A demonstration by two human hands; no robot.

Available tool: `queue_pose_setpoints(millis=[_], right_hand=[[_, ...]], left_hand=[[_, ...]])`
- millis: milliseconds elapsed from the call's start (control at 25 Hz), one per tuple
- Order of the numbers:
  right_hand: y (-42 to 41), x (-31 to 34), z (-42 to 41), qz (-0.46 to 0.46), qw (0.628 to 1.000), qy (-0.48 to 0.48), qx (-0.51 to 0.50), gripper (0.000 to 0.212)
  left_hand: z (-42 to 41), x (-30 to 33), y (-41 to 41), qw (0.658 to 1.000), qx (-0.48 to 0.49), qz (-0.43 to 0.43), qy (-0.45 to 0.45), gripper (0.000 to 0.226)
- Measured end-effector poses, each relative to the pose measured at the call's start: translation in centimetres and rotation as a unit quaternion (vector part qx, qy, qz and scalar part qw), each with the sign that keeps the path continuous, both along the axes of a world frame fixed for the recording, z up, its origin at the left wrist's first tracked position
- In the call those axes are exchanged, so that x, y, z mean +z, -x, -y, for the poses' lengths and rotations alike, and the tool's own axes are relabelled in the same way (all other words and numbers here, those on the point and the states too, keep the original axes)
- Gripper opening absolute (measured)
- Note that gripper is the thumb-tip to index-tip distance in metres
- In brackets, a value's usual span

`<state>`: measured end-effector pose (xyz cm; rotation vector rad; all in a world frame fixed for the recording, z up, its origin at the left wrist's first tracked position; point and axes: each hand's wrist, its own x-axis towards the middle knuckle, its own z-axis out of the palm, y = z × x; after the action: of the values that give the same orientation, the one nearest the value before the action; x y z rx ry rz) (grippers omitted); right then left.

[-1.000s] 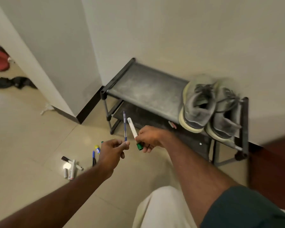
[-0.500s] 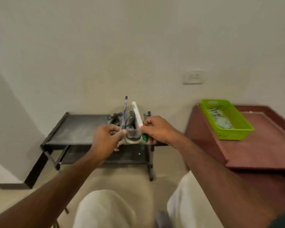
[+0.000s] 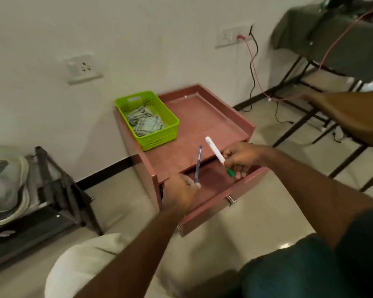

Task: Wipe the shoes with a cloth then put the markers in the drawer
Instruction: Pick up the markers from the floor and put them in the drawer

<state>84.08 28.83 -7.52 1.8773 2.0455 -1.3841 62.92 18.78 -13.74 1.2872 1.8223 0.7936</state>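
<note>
My left hand (image 3: 179,195) grips a thin blue pen (image 3: 198,164) that points up, above the left part of the open drawer (image 3: 222,214). My right hand (image 3: 241,159) holds a white marker with a green cap (image 3: 215,150), tilted up to the left, over the drawer's right side. The drawer belongs to a reddish-brown cabinet (image 3: 194,130) and is pulled out towards me; its inside looks bare where visible. A checked cloth (image 3: 144,122) lies in a green basket (image 3: 157,138) on the cabinet top. Grey shoes (image 3: 7,186) sit on the shoe rack at the far left.
The black shoe rack (image 3: 52,190) stands left of the cabinet. A wooden chair (image 3: 357,117) with black metal legs is at the right, a desk behind it. Cables (image 3: 254,67) hang from a wall socket to the floor. My pale trouser knees are below.
My view has swung right from the shoe rack to the cabinet. Both hands, still holding the pen and marker, now hover over the open drawer.
</note>
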Motion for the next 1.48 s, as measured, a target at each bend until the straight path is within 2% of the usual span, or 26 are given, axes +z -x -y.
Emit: queue_pose_setpoints(millis=[80,160,240,400,520,640,760,960,1080,1160,1200,1360,1480], right_hand=[[-1.4,-2.6,-0.4,0.08,0.996,0.013,0.035,0.007],[-1.0,-4.6,-1.1,0.144,0.985,0.045,0.081,0.019],[0.5,-5.7,-1.8,0.176,0.975,0.087,0.103,0.021],[3.3,-7.4,-4.0,0.168,0.984,0.024,0.061,0.021],[4.4,-10.3,-4.7,0.163,0.987,-0.001,0.013,0.017],[5.4,-13.5,-4.2,0.217,0.975,-0.033,0.035,0.027],[5.4,-16.3,-3.8,0.215,0.975,-0.038,0.047,0.029],[4.9,-18.9,-3.5,0.232,0.969,-0.006,0.083,0.036],[4.8,-18.3,-3.6,0.238,0.969,-0.01,0.06,0.035],[4.5,-17.4,-3.8,0.246,0.966,-0.013,0.078,0.031],[4.5,-16.7,-3.6,0.242,0.966,-0.007,0.09,0.029],[5.1,-13.8,-3.4,0.233,0.962,-0.028,0.138,0.012],[6.0,-10.6,-2.8,0.219,0.962,-0.007,0.164,0.019]], left_hand=[[0.3,-3.5,-1.9,0.996,-0.013,-0.037,0.079,0.018],[-0.5,-5.5,-2.6,0.986,-0.019,-0.072,0.146,0.024],[-1.7,-6.2,-3.2,0.98,-0.009,-0.089,0.179,0.026],[-5.1,-6.7,-4.0,0.974,-0.026,-0.132,0.182,0.024],[-7.3,-8.1,-3.8,0.97,0.004,-0.132,0.204,0.032],[-8.2,-10.2,-3.9,0.969,0.031,-0.118,0.214,0.028],[-8.3,-11.6,-4.4,0.962,0.042,-0.146,0.226,0.031],[-8.2,-11.6,-4.6,0.941,-0.011,-0.174,0.29,0.043],[-8.3,-11.6,-3.8,0.953,-0.01,-0.134,0.271,0.031],[-8.5,-10.9,-3.0,0.963,-0.003,-0.079,0.256,0.016],[-8.5,-10.0,-2.4,0.965,-0.016,-0.064,0.256,0.015],[-7.2,-6.2,1.6,0.958,-0.191,-0.106,0.184,0.017],[-5.3,-3.5,4.7,0.942,-0.258,-0.178,0.122,0.02]])
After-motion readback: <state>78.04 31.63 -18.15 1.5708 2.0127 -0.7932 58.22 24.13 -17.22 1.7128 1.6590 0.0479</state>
